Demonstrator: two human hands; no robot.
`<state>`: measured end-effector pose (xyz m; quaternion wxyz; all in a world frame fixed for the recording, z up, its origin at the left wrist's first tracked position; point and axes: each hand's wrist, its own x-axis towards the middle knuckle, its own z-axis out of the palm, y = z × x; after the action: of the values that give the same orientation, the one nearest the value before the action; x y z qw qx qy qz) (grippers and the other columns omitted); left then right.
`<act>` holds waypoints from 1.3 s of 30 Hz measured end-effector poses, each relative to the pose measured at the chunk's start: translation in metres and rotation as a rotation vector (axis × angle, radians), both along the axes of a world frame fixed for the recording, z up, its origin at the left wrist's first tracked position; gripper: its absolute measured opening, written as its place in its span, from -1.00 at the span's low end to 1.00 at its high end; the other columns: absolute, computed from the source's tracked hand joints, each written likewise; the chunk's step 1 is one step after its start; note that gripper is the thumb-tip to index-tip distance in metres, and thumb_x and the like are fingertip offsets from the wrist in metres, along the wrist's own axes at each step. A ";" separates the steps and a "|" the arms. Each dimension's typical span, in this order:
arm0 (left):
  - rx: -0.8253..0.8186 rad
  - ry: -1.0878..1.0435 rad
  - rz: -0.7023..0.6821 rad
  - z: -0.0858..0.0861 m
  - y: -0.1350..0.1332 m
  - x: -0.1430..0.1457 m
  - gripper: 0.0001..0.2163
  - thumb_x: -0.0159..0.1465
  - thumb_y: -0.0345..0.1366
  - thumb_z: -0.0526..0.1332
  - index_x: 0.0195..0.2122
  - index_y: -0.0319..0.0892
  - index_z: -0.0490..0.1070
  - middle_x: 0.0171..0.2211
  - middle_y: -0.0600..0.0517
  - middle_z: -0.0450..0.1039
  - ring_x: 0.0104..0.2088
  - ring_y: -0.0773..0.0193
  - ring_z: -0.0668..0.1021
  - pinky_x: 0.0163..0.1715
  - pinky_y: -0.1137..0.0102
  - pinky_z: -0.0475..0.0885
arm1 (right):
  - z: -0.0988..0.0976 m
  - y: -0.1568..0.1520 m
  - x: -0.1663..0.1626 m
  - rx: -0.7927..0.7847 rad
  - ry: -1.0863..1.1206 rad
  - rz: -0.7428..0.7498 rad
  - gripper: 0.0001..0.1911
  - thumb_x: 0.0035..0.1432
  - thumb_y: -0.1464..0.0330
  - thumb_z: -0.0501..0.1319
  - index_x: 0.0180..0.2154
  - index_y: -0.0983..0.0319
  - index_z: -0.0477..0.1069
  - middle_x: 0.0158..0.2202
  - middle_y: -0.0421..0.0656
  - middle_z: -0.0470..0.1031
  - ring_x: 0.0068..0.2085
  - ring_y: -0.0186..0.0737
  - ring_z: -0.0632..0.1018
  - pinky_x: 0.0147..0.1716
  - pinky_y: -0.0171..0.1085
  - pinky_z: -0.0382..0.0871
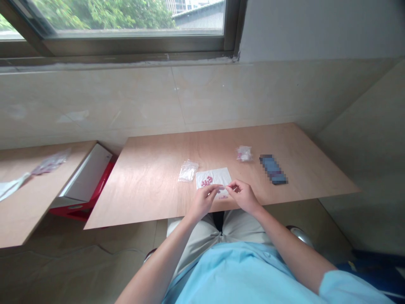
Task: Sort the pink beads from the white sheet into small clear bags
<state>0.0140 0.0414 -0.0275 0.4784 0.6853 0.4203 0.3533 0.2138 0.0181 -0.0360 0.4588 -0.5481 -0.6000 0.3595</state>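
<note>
Above a white sheet [215,174], my left hand [205,198] and my right hand [243,195] are close together, fingertips pinched. Between them stretches a small clear strip [222,187], which looks like the edge of a plastic bag; its details are too small to tell. On the sheet is a cluster of small red-pink pieces [206,181]. A few more pinkish pieces [223,196] show below my fingers, partly hidden by them. Left of the sheet lies a stack of clear plastic bags [188,170].
A bundle of filled clear bags [244,153] lies farther back on the wooden table [152,169]. Right of it is a blurred-out phone-like object [274,169]. A second table [19,219] at left holds more plastic bags [52,162], with a red crate [100,185] between the tables.
</note>
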 end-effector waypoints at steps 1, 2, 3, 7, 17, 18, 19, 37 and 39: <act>0.002 0.001 0.023 -0.001 0.001 0.000 -0.75 0.40 -0.15 0.16 -0.11 -0.09 0.61 -0.12 -0.05 0.63 -0.09 0.13 0.62 -0.05 0.30 0.47 | 0.000 0.000 0.000 -0.002 -0.001 -0.003 -0.76 0.22 0.18 0.26 -0.35 0.22 0.48 -0.42 -0.17 0.55 -0.43 -0.24 0.52 -0.44 -0.30 0.38; 0.006 0.000 0.046 -0.001 0.002 -0.001 -0.75 0.39 -0.13 0.18 -0.14 -0.09 0.62 -0.13 -0.05 0.64 -0.09 0.12 0.62 -0.06 0.29 0.47 | -0.001 0.000 0.000 -0.004 -0.001 -0.005 -0.76 0.22 0.18 0.27 -0.35 0.22 0.48 -0.41 -0.17 0.55 -0.43 -0.24 0.52 -0.44 -0.30 0.37; 0.011 -0.002 0.070 -0.001 0.002 -0.001 -0.76 0.37 -0.12 0.20 -0.16 -0.10 0.62 -0.15 -0.05 0.64 -0.10 0.12 0.62 -0.07 0.29 0.47 | -0.001 0.000 0.000 -0.006 0.000 -0.007 -0.76 0.22 0.18 0.26 -0.35 0.22 0.48 -0.41 -0.17 0.54 -0.44 -0.24 0.51 -0.45 -0.30 0.37; 0.015 -0.019 0.138 0.001 0.002 -0.001 -0.77 0.33 -0.09 0.26 -0.22 -0.12 0.61 -0.20 -0.06 0.63 -0.15 0.12 0.61 -0.12 0.29 0.46 | 0.000 0.000 0.000 -0.008 0.000 -0.009 -0.76 0.22 0.17 0.26 -0.35 0.22 0.47 -0.40 -0.16 0.55 -0.44 -0.24 0.51 -0.45 -0.29 0.37; -0.042 -0.082 0.138 0.006 0.004 -0.003 -0.78 0.29 -0.12 0.29 -0.36 -0.18 0.50 -0.32 -0.03 0.56 -0.25 0.19 0.56 -0.21 0.33 0.40 | -0.001 0.000 -0.001 -0.010 0.011 -0.009 -0.76 0.22 0.17 0.26 -0.35 0.22 0.46 -0.41 -0.17 0.53 -0.45 -0.25 0.49 -0.45 -0.29 0.36; -0.041 -0.094 0.134 0.006 0.004 -0.003 -0.78 0.29 -0.13 0.30 -0.37 -0.18 0.49 -0.33 -0.02 0.55 -0.27 0.20 0.55 -0.21 0.34 0.39 | -0.002 0.000 -0.002 -0.009 0.012 -0.009 -0.75 0.22 0.17 0.26 -0.35 0.22 0.46 -0.41 -0.17 0.53 -0.45 -0.25 0.49 -0.45 -0.29 0.36; -0.041 -0.103 0.132 0.006 0.004 -0.003 -0.78 0.28 -0.13 0.31 -0.38 -0.18 0.47 -0.35 -0.01 0.53 -0.28 0.21 0.54 -0.23 0.35 0.38 | -0.002 0.000 -0.002 -0.008 0.012 -0.010 -0.75 0.22 0.17 0.26 -0.36 0.22 0.46 -0.41 -0.17 0.53 -0.45 -0.25 0.49 -0.45 -0.29 0.36; -0.105 -0.160 0.115 0.003 0.010 -0.008 -0.74 0.29 -0.07 0.30 -0.32 -0.18 0.52 -0.32 -0.02 0.55 -0.27 0.20 0.55 -0.23 0.34 0.42 | -0.001 0.005 -0.001 -0.016 0.017 -0.031 -0.72 0.24 0.15 0.23 -0.30 0.23 0.54 -0.38 -0.13 0.57 -0.40 -0.20 0.53 -0.42 -0.29 0.41; -0.117 -0.155 0.129 0.005 0.011 -0.008 -0.74 0.29 -0.06 0.29 -0.28 -0.18 0.52 -0.30 -0.03 0.56 -0.25 0.19 0.56 -0.21 0.33 0.43 | -0.002 0.005 -0.001 -0.023 0.022 -0.026 -0.71 0.24 0.15 0.23 -0.29 0.23 0.54 -0.38 -0.13 0.58 -0.40 -0.20 0.53 -0.42 -0.29 0.41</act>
<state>0.0057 0.0525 -0.0230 0.5247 0.5984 0.4452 0.4104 0.2127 0.0234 -0.0382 0.4637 -0.5570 -0.5835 0.3665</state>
